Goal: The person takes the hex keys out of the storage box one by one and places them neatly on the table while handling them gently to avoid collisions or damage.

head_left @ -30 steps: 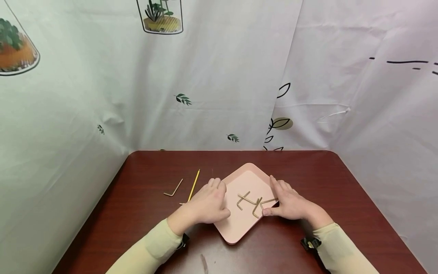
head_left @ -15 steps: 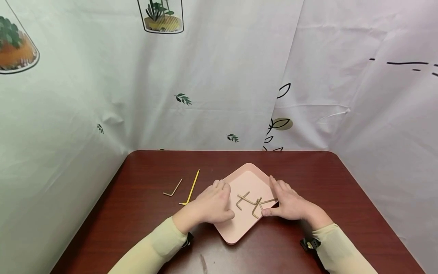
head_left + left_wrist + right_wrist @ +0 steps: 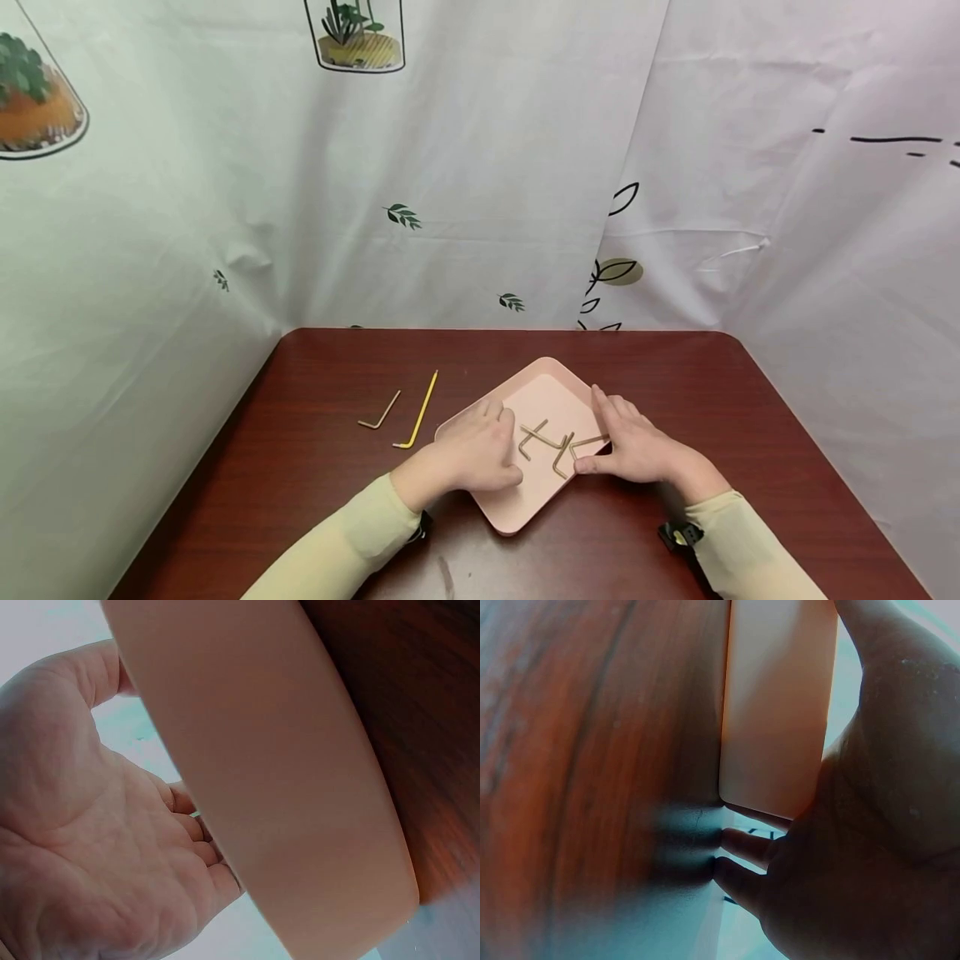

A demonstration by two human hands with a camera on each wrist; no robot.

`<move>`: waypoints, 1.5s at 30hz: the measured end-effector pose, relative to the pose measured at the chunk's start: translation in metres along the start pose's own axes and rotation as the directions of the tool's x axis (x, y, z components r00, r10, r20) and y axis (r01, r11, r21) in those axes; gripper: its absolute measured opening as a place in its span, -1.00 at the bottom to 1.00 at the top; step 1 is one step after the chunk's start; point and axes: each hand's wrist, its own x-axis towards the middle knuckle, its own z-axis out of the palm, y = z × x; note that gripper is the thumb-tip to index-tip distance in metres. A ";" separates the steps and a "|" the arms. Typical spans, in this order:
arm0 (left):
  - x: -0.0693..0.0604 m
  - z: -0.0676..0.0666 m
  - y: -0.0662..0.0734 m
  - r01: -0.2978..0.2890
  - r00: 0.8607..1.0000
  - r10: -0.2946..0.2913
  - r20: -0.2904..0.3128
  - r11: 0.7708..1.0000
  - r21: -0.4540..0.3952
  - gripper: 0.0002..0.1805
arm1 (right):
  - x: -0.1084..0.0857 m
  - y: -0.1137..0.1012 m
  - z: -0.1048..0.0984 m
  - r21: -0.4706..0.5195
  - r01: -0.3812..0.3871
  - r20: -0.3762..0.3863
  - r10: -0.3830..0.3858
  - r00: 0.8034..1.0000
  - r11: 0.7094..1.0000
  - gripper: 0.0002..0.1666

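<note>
A pink tray (image 3: pixel 517 508) lies turned cornerwise on the table, with several brass-coloured hex keys (image 3: pixel 561 458) inside. My left hand (image 3: pixel 480 450) reaches over its left rim, thumb and fingers apart. In the left wrist view the tray wall (image 3: pixel 262 765) hides the fingertips, and nothing shows in the palm. At the tray's right corner my right hand (image 3: pixel 637 446) holds on, thumb on the near side and fingers along the far side. The right wrist view has its lower fingers (image 3: pixel 739 881) near the tabletop, beside the tray wall (image 3: pixel 772 712).
Left of the tray lie a yellow hex key (image 3: pixel 423 408) and a smaller brass-coloured hex key (image 3: pixel 384 410) on the dark red table (image 3: pixel 322 375). Hanging white cloth (image 3: pixel 480 167) with printed plants closes off the back and both sides.
My left hand has slid a little to the right over the tray, uncovering the yellow hex key's short end and the tray's left corner. The right hand and tray stay put.
</note>
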 end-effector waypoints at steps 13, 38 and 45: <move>0.008 0.007 0.003 -0.007 1.000 0.008 0.026 1.000 -0.018 -0.57 | 0.000 -0.001 -0.002 0.000 -0.007 0.007 0.007 1.000 1.000 0.60; 0.016 0.014 0.007 0.061 0.989 -0.055 0.137 0.997 -0.039 -0.55 | 0.002 0.001 0.000 -0.001 -0.002 0.005 0.002 1.000 1.000 0.61; 0.019 0.018 0.008 0.068 0.988 -0.062 0.139 0.997 -0.039 -0.54 | 0.001 0.002 0.000 -0.006 0.003 -0.003 -0.003 1.000 1.000 0.62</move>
